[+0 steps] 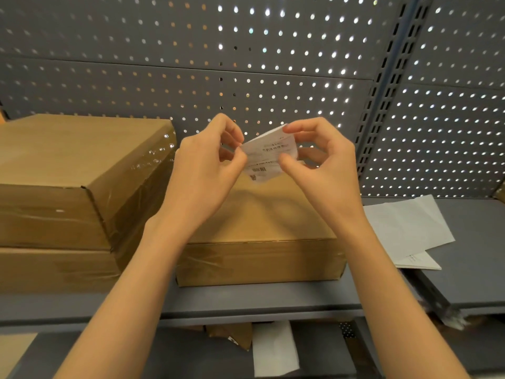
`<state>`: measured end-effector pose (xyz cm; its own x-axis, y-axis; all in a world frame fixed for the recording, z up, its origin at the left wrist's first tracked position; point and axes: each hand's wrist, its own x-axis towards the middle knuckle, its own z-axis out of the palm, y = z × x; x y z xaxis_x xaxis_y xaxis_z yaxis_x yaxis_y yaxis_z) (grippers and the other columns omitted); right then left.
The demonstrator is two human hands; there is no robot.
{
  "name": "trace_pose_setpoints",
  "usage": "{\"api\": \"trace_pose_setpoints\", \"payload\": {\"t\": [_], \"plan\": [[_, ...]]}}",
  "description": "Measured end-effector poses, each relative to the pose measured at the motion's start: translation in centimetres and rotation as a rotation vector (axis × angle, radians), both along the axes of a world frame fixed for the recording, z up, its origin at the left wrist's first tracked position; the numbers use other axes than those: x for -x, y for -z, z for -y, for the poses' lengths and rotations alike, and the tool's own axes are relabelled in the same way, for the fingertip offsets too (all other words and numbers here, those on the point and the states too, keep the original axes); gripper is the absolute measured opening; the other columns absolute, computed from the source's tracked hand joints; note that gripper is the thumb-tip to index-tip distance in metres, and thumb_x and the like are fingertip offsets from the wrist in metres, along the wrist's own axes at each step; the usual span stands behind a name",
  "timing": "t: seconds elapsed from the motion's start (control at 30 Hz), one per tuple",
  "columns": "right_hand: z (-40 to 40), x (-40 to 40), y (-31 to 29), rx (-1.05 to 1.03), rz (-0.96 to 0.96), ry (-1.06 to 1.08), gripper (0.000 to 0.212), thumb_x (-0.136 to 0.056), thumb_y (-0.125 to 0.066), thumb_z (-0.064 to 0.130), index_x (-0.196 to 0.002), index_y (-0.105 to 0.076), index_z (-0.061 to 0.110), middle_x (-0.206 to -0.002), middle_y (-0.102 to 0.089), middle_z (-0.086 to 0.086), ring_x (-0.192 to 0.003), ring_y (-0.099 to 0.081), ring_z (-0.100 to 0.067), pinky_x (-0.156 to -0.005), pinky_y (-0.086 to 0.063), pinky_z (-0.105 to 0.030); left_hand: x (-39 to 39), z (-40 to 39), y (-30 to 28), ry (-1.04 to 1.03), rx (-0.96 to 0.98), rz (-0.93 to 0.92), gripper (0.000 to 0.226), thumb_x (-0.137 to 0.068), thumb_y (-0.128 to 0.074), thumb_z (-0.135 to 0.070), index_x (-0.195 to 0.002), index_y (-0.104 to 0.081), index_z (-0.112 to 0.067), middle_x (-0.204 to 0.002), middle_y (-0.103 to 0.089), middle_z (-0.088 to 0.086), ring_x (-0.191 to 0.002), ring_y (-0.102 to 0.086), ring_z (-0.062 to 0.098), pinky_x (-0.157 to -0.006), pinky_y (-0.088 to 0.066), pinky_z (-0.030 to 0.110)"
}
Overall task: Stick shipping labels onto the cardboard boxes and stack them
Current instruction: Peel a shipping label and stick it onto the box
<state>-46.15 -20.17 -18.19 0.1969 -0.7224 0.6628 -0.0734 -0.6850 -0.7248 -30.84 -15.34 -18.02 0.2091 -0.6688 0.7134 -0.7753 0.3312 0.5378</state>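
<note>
— How far along are we?

— Two boxes (68,187) sit stacked left of the flat box (259,228) on the shelf (273,299). I see no label on any box.

— And the grip?

— Both hands pinch one label (269,154) above the flat box. My left hand (207,170) nips its left edge, my right hand (319,165) its right. I think I am peeling it.

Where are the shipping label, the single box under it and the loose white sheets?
shipping label (269,154), head view, printed face between both hands.
single box (259,214), head view, top face.
loose white sheets (407,225), head view, upper sheet's middle.
</note>
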Motion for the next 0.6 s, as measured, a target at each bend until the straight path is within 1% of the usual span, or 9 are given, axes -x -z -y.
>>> {"api": "trace_pose_setpoints", "payload": {"t": [0.07,0.13,0.2,0.23,0.33,0.43,0.53,0.6], "plan": [[0.2,0.3,0.1,-0.011,-0.074,-0.05,0.044,-0.072,-0.061,-0.01,-0.108,-0.06,0.015,-0.102,-0.063,0.006,-0.092,-0.066,-0.01,-0.072,-0.057,-0.026,-0.1,0.0,-0.1,-0.028,0.024,0.005,0.01,-0.085,-0.055,-0.009,-0.093,-0.056,-0.015,-0.086,-0.064,-0.006,-0.074,-0.061,0.003,-0.065,-0.049,0.027],[0.3,0.5,0.1,-0.013,-0.109,-0.077,0.052,-0.07,-0.06,-0.012,-0.114,-0.059,0.016,-0.108,-0.062,0.006,-0.098,-0.065,-0.012,-0.08,-0.057,-0.032,-0.4,0.0,-0.3,-0.029,0.029,0.009,0.013,-0.084,-0.055,-0.008,-0.095,-0.057,-0.016,-0.086,-0.062,-0.01,-0.074,-0.06,0.002,-0.063,-0.048,0.022],[0.3,0.7,0.1,-0.022,-0.122,-0.092,0.056,-0.07,-0.058,-0.013,-0.117,-0.058,0.017,-0.111,-0.062,0.006,-0.101,-0.064,-0.011,-0.083,-0.056,-0.034,-0.5,0.1,-0.4,-0.003,0.001,0.034,0.017,-0.085,-0.057,-0.007,-0.099,-0.054,-0.015,-0.086,-0.059,-0.014,-0.074,-0.058,-0.002,-0.061,-0.046,0.014],[0.4,0.7,0.1,-0.032,-0.125,-0.105,0.058,-0.071,-0.057,-0.014,-0.119,-0.057,0.017,-0.113,-0.061,0.004,-0.101,-0.064,-0.011,-0.084,-0.056,-0.034,-0.6,0.2,-0.4,0.018,-0.015,0.041,0.019,-0.086,-0.057,-0.006,-0.102,-0.052,-0.015,-0.087,-0.058,-0.013,-0.073,-0.057,-0.005,-0.06,-0.046,0.012],[0.5,1.2,0.1,-0.094,-0.139,-0.156,0.064,-0.071,-0.055,-0.017,-0.124,-0.054,0.017,-0.12,-0.058,-0.002,-0.103,-0.064,-0.013,-0.086,-0.055,-0.035,-0.7,0.2,-0.3,0.068,-0.025,0.002,0.019,-0.091,-0.053,-0.007,-0.103,-0.043,-0.017,-0.096,-0.06,-0.004,-0.071,-0.053,-0.012,-0.06,-0.041,0.006],[0.6,1.6,-0.1,-0.161,-0.124,-0.215,0.066,-0.071,-0.053,-0.021,-0.126,-0.053,0.015,-0.124,-0.057,-0.004,-0.105,-0.063,-0.012,-0.084,-0.056,-0.032,-0.6,0.5,0.1,0.074,-0.014,-0.091,0.016,-0.092,-0.05,-0.008,-0.1,-0.04,-0.018,-0.097,-0.061,-0.003,-0.073,-0.055,-0.009,-0.061,-0.04,0.007],[0.8,1.8,0.0,-0.204,-0.102,-0.247,0.069,-0.07,-0.053,-0.023,-0.124,-0.055,0.02,-0.126,-0.059,0.001,-0.107,-0.063,-0.014,-0.084,-0.057,-0.036,-0.4,0.9,0.4,0.072,0.031,-0.164,0.013,-0.093,-0.051,-0.008,-0.099,-0.041,-0.016,-0.099,-0.056,-0.004,-0.074,-0.056,-0.008,-0.059,-0.041,0.009],[0.9,2.0,0.1,-0.237,-0.076,-0.261,0.071,-0.069,-0.054,-0.024,-0.124,-0.056,0.021,-0.125,-0.059,0.003,-0.107,-0.063,-0.015,-0.083,-0.057,-0.038,-0.6,1.1,0.4,0.071,0.048,-0.188,0.016,-0.092,-0.054,-0.009,-0.099,-0.043,-0.018,-0.11,-0.051,0.003,-0.079,-0.061,0.002,-0.059,-0.043,0.01]]}}
